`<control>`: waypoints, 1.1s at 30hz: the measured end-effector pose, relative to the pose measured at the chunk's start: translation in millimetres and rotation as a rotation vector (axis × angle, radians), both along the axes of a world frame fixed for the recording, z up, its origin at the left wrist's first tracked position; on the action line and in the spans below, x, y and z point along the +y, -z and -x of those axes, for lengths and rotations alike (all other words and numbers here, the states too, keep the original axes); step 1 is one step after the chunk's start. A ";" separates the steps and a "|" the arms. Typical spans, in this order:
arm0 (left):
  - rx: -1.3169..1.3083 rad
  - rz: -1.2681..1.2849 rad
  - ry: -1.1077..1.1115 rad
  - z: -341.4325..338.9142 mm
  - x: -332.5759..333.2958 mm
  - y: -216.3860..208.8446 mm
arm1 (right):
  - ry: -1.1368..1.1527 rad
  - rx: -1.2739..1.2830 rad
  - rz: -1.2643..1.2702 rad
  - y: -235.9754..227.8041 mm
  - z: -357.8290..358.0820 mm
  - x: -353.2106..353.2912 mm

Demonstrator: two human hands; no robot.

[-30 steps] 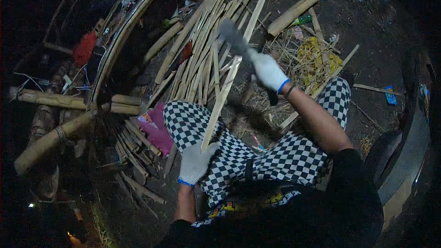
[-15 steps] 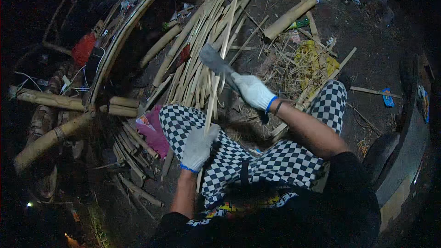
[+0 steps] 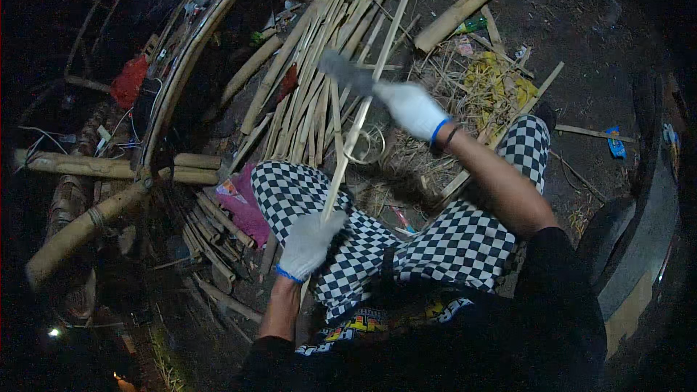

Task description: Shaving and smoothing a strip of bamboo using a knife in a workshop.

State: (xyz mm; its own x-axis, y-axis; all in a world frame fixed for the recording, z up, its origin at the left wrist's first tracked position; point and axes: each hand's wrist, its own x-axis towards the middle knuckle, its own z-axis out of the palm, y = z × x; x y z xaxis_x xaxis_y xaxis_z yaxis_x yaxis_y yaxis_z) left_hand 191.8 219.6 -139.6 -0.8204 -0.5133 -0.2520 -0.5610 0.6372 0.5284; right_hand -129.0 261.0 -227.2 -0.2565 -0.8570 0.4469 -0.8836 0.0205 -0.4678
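Note:
My gloved left hand (image 3: 308, 245) is closed around a long pale bamboo strip (image 3: 354, 131) over my checkered left thigh. The strip slants up and away to the far side, its lower end passing under that hand. My gloved right hand (image 3: 415, 110) grips a broad-bladed chopping knife (image 3: 344, 72) whose handle is mostly hidden in the glove. Its dark blade is blurred and lies across the strip, pointing left. A thin curled shaving (image 3: 368, 147) hangs beside the strip, between the hands.
A pile of split bamboo strips (image 3: 308, 83) lies ahead to the left. A thick bamboo pole (image 3: 457, 18) and a yellow bag (image 3: 494, 80) among shavings are at the far right. A curved bamboo frame (image 3: 181, 65) and a purple cloth (image 3: 243, 207) are at my left.
The blade has shifted from left of the long strip to across it. The strip's upper end has swung right. A curled shaving now shows beside it.

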 end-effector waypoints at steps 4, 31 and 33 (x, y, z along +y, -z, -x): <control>-0.041 -0.085 -0.115 5.1 -6.4 -0.7 | -0.155 -0.061 0.028 -0.3 -44.7 6.9; -0.066 0.195 0.337 -26.4 -13.3 4.5 | 0.057 -0.197 -0.184 -7.4 -18.5 9.8; -0.093 0.020 0.079 -27.1 -8.1 4.6 | 0.017 0.002 0.040 18.9 3.0 0.5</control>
